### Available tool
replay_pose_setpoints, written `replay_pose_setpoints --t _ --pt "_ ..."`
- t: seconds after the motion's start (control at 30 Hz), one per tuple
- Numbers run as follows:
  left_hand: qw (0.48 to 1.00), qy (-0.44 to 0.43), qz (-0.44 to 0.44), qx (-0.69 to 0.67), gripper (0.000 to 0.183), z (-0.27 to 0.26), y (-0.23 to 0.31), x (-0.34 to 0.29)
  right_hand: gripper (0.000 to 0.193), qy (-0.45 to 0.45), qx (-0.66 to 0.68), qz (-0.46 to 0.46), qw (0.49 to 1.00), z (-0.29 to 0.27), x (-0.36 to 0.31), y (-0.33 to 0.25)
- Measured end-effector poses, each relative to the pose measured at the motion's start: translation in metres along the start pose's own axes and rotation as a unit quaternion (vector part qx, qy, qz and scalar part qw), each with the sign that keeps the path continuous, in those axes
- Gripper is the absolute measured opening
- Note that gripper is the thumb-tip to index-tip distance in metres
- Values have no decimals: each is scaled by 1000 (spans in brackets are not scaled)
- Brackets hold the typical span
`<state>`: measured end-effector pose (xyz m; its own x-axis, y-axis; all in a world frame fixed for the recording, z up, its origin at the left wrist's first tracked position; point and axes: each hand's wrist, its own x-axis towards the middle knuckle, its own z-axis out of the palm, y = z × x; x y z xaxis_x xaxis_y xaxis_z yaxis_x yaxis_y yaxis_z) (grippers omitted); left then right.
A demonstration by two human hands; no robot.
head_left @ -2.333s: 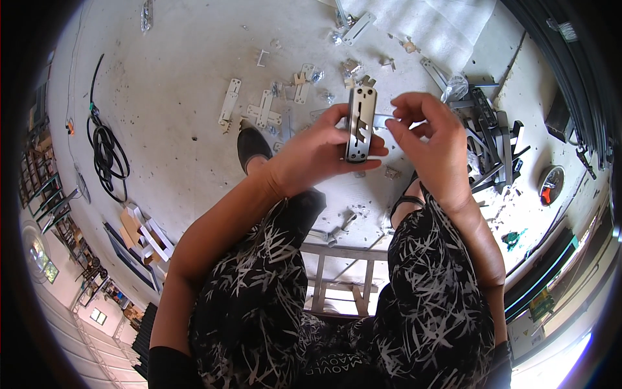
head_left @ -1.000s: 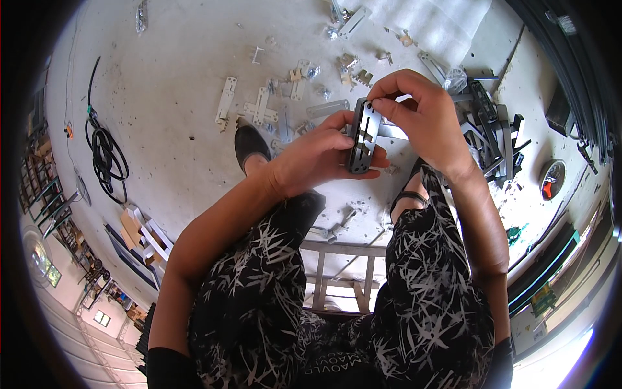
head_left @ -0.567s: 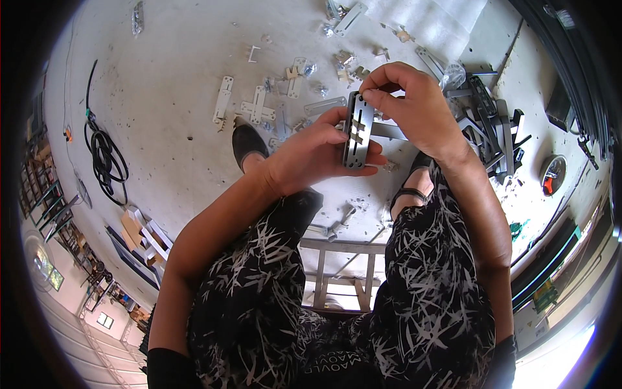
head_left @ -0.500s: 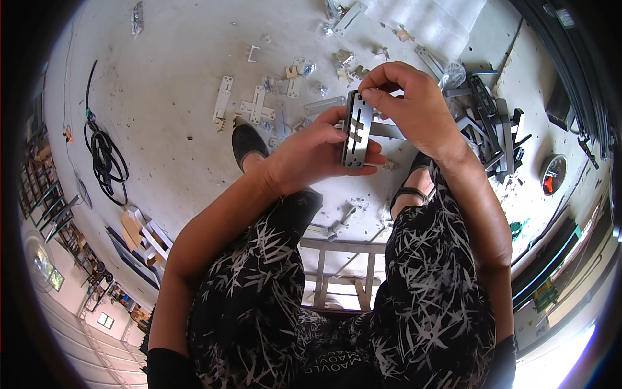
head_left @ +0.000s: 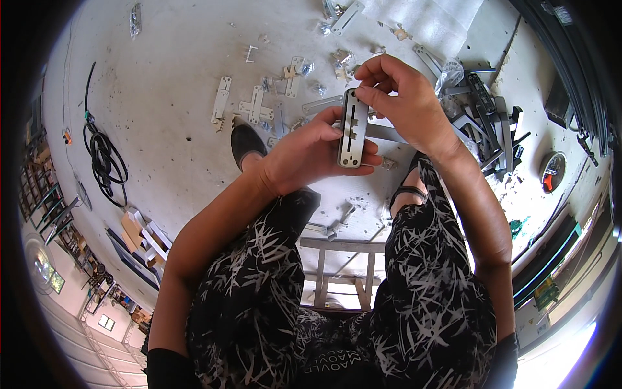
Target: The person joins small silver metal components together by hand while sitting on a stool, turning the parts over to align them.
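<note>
A silver slotted metal plate (head_left: pixel 359 144) stands lengthwise between my hands, its face toward me. Around its left edge and underside my left hand (head_left: pixel 303 153) is closed, with the thumb on the near edge and fingertips showing past the right side. A small toothed metal piece (head_left: pixel 353 124) shows in the plate's slot. My right hand (head_left: pixel 408 104) is bent over the far end, thumb and forefinger in a pinch beside a hole there. Whatever lies between those fingertips is hidden. Two dark round spots mark the plate's near end.
Beyond my hands, several loose slotted plates (head_left: pixel 221 98), a crossed pair of plates (head_left: pixel 256 106) and small bagged parts (head_left: pixel 307 69) lie on the floor. Black metal parts (head_left: pixel 495 126) are piled at right, near a round dish (head_left: pixel 552 172). A coiled black cable (head_left: pixel 105 155) lies left.
The plate has turned slightly, so its face and the spots at its near end show more fully. Both hands have shifted a little left, the right fingers still at the far end.
</note>
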<state>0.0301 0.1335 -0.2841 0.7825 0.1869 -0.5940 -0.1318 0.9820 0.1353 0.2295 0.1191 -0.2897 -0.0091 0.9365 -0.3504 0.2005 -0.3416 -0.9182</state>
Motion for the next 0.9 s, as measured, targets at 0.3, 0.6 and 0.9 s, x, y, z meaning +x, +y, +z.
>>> replay_pose_setpoints --t 0.3,0.6,0.9 --pt "1000 -12 0 3 49 -1 0 -1 18 -64 67 56 994 -9 1 -3" --pt "997 -4 10 79 58 0 -2 -5 17 -62 5 27 998 -7 3 -5" --pt "995 14 0 96 60 -2 0 -5 23 -92 56 86 990 -6 5 1"
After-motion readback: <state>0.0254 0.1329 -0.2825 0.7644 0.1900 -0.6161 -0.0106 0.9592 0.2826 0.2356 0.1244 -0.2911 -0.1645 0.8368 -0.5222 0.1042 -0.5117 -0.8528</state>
